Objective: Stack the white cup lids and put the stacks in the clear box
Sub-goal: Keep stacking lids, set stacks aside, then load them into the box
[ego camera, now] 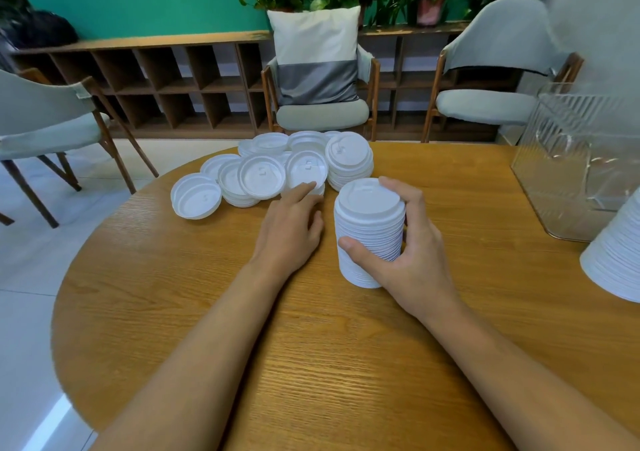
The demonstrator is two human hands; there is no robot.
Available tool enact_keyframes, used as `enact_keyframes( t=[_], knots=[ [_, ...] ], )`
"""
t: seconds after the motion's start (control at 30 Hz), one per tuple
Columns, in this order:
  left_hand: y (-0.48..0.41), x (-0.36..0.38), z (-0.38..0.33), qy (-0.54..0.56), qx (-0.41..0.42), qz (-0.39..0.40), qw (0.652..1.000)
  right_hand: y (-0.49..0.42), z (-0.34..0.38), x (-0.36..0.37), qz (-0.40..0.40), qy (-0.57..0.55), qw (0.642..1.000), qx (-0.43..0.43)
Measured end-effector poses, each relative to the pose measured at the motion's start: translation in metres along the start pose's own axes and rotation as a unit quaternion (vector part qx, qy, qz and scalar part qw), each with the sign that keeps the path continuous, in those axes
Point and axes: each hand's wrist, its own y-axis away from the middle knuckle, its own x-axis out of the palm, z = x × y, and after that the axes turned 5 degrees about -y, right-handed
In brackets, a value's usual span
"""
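No legible text, label, brand, number or sign is present in the head view. The loose white lids [261,177] each carry a small moulded mark near the centre, too faint and too small to read as a character. The relief on the top of the lid stack [369,208] is equally unreadable.

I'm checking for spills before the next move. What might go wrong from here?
The tall stack, gripped by the right hand alone, might buckle or topple when lifted. The left hand, touching a loose lid, might nudge the leaning lids beside it toward the table edge.
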Motion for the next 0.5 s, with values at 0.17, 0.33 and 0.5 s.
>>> enact_keyframes(
  t=[0.17, 0.33, 0.5],
  knots=[
    [0.0020, -0.0009, -0.0001, -0.003, 0.019, -0.031, 0.999, 0.0005, -0.0017, -0.0001, 0.000, 0.001, 1.000, 0.002],
    [0.0032, -0.0023, -0.0045, 0.001, 0.031, -0.052, 0.998, 0.0005, 0.0003, -0.0007, 0.002, 0.000, 1.000, 0.005],
    [0.0077, -0.0074, -0.0074, 0.026, 0.013, -0.071, 0.997, 0.0007, 0.0022, -0.0007, 0.002, 0.001, 1.000, 0.008]
  ],
)
